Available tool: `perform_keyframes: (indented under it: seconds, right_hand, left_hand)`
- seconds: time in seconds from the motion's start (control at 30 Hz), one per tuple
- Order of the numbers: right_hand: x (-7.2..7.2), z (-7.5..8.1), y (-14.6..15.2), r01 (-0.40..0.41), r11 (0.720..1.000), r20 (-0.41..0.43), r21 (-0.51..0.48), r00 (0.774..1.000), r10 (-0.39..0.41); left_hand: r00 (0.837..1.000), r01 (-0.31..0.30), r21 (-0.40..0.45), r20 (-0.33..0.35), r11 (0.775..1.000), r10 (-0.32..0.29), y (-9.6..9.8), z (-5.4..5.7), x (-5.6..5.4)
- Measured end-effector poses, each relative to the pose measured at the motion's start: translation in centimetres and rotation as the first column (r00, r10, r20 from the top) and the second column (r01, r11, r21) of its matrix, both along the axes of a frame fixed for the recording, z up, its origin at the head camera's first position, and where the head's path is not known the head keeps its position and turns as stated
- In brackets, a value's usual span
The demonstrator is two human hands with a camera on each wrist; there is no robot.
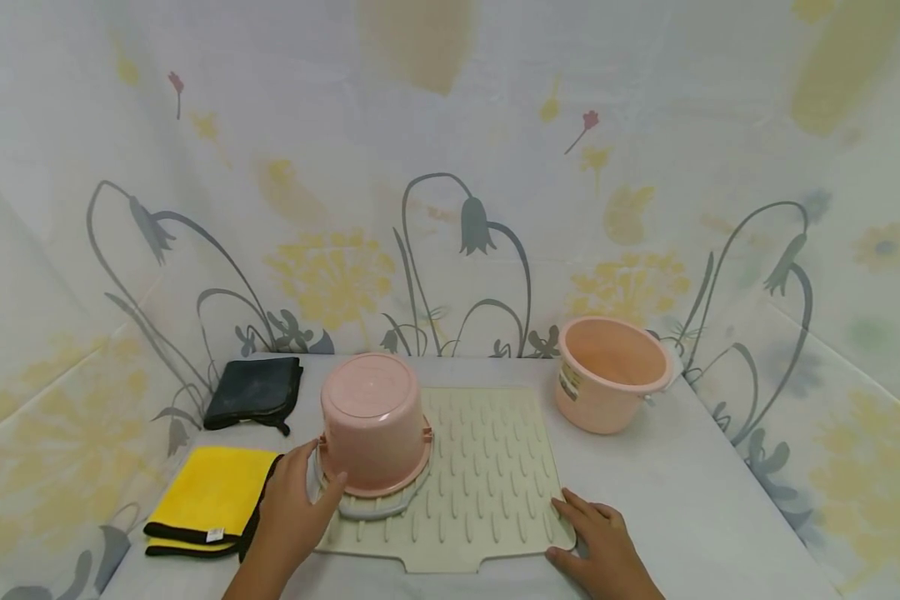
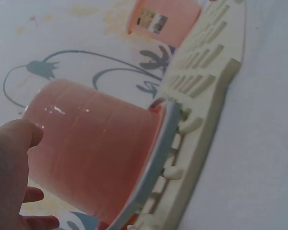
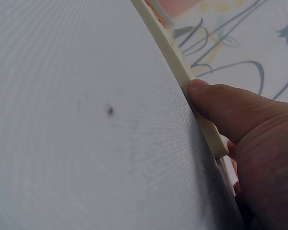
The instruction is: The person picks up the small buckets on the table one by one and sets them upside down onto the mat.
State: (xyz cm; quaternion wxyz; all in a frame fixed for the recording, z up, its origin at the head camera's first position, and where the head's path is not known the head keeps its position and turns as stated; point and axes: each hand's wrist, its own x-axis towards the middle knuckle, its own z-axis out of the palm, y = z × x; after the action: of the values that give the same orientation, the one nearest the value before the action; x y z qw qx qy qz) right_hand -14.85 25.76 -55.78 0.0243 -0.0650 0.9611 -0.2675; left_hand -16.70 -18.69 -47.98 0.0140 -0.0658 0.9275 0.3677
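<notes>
A pink bucket point(image 1: 375, 421) stands upside down on the left part of a cream ribbed drying mat point(image 1: 495, 467). Its grey handle point(image 1: 367, 508) lies round the rim. My left hand point(image 1: 317, 468) touches the bucket's lower left side with relaxed, spread fingers. In the left wrist view the thumb point(image 2: 14, 139) sits beside the bucket's wall point(image 2: 96, 158). My right hand point(image 1: 570, 527) rests flat on the mat's front right corner. In the right wrist view its thumb point(image 3: 221, 103) presses against the mat's edge point(image 3: 173, 52).
A second pink bucket point(image 1: 611, 375) stands upright at the back right, off the mat. A black cloth point(image 1: 255, 392) and a folded yellow cloth point(image 1: 210, 500) lie to the left. A flowered curtain point(image 1: 450, 167) encloses the grey table point(image 1: 682, 500) on three sides.
</notes>
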Motion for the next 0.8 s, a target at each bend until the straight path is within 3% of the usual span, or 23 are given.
perform_keyframes:
  seconds: [0.17, 0.4, 0.6, 0.8]
  right_hand:
    - [-0.3, -0.3, 0.0, 0.016, 1.000, 0.013, 0.001, 1.000, -0.016]
    - [-0.4, -0.6, 0.2, 0.004, 1.000, -0.006, 0.007, 1.000, -0.004]
    - [-0.5, -0.8, 0.2, -0.001, 1.000, -0.015, 0.003, 1.000, 0.001]
    - [-0.5, -0.8, 0.3, 0.005, 1.000, -0.010, 0.015, 1.000, -0.004]
  left_hand:
    - [0.997, 0.022, -0.066, 0.078, 0.998, -0.016, -0.2, -2.2, 0.7]
    - [0.995, 0.066, -0.132, 0.088, 0.989, -0.055, -0.6, -5.0, 1.3]
    - [0.992, 0.094, -0.232, 0.105, 0.968, -0.071, -1.4, -6.4, 1.6]
    - [0.975, 0.134, -0.248, 0.204, 0.959, -0.083, -2.0, -7.2, 1.3]
